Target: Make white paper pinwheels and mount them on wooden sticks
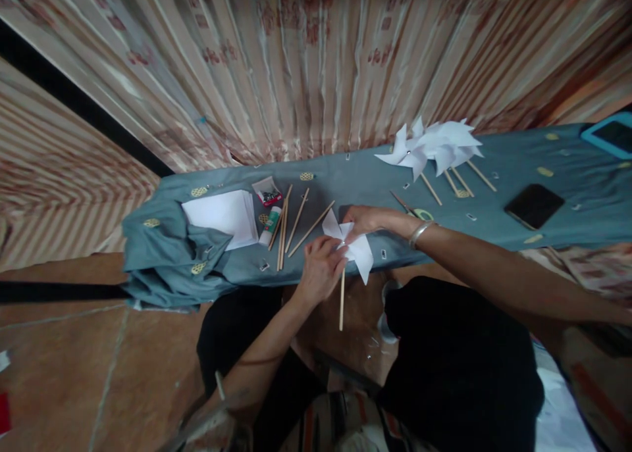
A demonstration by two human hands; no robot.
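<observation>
A white paper pinwheel [361,253] on a wooden stick [342,307] lies at the table's front edge, its stick jutting out past the cloth towards me. My left hand [322,264] grips it from the left, fingers closed near the centre. From the upper right, my right hand [359,222] presses its fingers on the blades close to the middle; a silver bangle circles that wrist. Both sets of fingertips meet around the pinwheel's hub, and the exact grip there is partly hidden.
Left of my hands lie loose wooden sticks [296,222], a glue stick [270,225], a small red-and-white box [267,191] and stacked white paper [222,215]. To the right are scissors [419,212], several finished pinwheels [434,146], a dark phone [534,206] and a blue-framed device [612,135].
</observation>
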